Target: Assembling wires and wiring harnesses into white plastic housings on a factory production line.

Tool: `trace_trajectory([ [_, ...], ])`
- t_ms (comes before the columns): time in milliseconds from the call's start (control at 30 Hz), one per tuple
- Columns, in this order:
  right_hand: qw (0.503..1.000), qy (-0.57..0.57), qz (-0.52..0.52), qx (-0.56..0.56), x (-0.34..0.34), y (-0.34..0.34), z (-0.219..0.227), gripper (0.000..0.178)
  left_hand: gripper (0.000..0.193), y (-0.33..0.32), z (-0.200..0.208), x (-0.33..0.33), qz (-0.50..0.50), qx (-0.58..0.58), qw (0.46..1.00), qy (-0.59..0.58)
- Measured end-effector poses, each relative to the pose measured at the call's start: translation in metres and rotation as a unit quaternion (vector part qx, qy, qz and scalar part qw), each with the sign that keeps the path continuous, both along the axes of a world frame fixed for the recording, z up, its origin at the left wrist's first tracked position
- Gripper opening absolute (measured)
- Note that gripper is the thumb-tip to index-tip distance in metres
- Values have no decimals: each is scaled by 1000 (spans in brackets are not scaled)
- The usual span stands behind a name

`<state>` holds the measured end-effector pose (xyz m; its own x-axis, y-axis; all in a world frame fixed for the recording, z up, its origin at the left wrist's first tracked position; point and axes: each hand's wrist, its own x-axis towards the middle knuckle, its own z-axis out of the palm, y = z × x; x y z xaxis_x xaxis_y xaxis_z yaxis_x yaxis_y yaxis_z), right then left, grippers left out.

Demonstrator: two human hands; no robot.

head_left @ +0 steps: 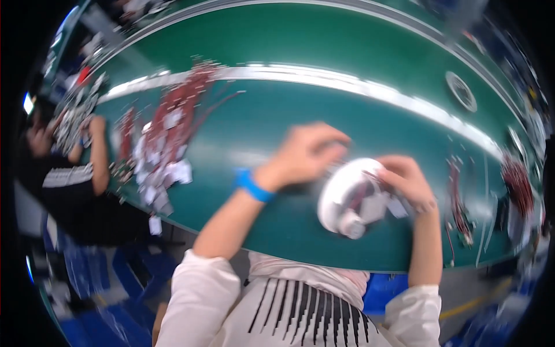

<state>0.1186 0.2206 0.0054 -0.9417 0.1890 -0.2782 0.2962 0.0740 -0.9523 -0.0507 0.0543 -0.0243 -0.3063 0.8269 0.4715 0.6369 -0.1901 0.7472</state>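
Note:
My left hand (312, 151), blurred by motion, hovers over the table just left of a white ring-shaped roll (332, 196). Its thumb and fingers are apart, with nothing visible between them. At the roll's upper right edge, the fingers of my right hand (403, 176) are closed on the rim. Some dark red wire shows inside the roll, near those fingertips. A small white cylinder (351, 224) sits at the roll's lower side. Beside it, under my right hand, lies a white tag (397, 207). Blur hides the finer detail.
Bundles of dark red wires with white tags (173, 124) lie on the green table (277, 225) to the left. More wire bundles (516, 185) lie at the right, with a thin bunch (457, 199) nearer. A co-worker's arm (99, 156) reaches over wires at the far left.

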Motion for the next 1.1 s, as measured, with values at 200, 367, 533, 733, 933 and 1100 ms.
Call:
trace_trajectory([
  [200, 962, 147, -90, 210, 17, -17, 7, 23, 26, -4, -12, 18, -13, 20, 1000, 12],
  [367, 890, 150, -92, 420, 47, -47, 9, 39, 31, -3, -11, 19, 22, 41, 999, -19],
  [533, 866, 163, -161, 444, 57, -44, -3, 26, 32, -5, -11, 24, 8, 32, 998, -49],
  [733, 840, 242, -102, 476, 36, -57, 27, 17, 31, -7, -7, 23, -32, 12, 989, -146],
  [933, 847, 251, -81, 462, 2, -78, 33, 10, 28, -4, 3, 26, -70, 23, 978, -194],
  [1100, 816, 234, -75, 524, -20, -77, 10, 28, 24, -12, -19, 21, -36, -73, 968, -239],
])
